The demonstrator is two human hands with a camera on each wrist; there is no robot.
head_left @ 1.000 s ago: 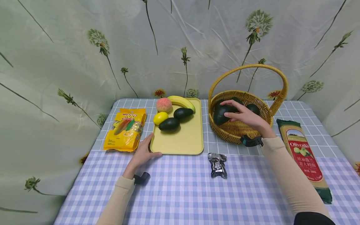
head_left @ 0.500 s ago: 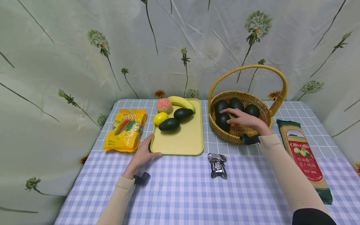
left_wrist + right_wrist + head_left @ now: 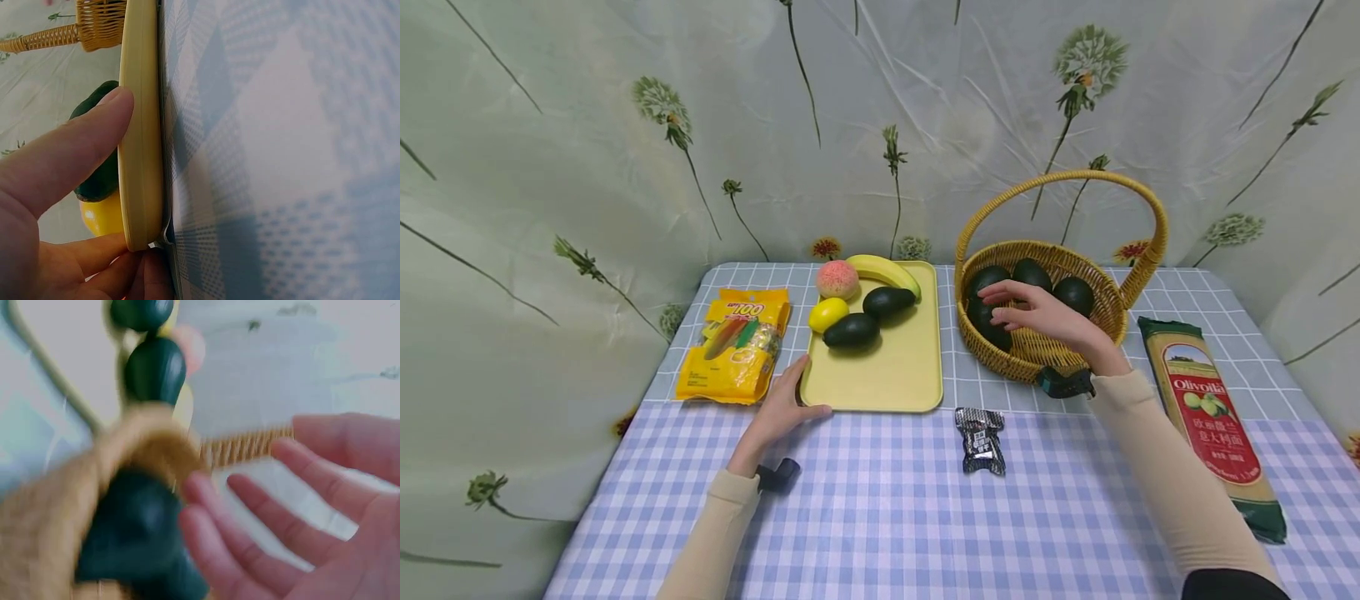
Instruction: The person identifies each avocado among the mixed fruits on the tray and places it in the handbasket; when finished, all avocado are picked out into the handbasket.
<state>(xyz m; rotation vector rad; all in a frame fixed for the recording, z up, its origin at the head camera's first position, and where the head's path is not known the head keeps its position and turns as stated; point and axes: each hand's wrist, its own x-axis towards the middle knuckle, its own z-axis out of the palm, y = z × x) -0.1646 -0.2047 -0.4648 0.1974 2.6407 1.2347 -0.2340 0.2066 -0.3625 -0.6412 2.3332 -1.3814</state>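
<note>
My left hand (image 3: pixel 781 406) holds the lower left corner of the yellow tray (image 3: pixel 880 392), thumb (image 3: pixel 103 128) on its front rim and fingers at its left side. Two dark green avocados (image 3: pixel 852 332), a lemon (image 3: pixel 829 316), a peach (image 3: pixel 837 280) and a banana (image 3: pixel 883 273) lie on this tray. Over the wicker basket (image 3: pixel 1041 350) hovers my right hand (image 3: pixel 1037 312), fingers spread and holding nothing. Several avocados (image 3: pixel 1073 296) rest inside the basket; the front left avocado (image 3: pixel 134 528) is right by my fingertips and partly hidden by them in the head view.
A yellow candy bag (image 3: pixel 733 346) lies left of the tray. In front, between tray and basket, is a small black wrapped snack (image 3: pixel 981 442). A long pasta packet (image 3: pixel 1210 417) lies to the right, beside my forearm. The basket's tall handle (image 3: pixel 1063 177) arches above its opening.
One second ago my right hand held an avocado in the basket's left side. It has let go, the avocado rests in the basket, and the hand has lifted slightly. My left hand stays put.
</note>
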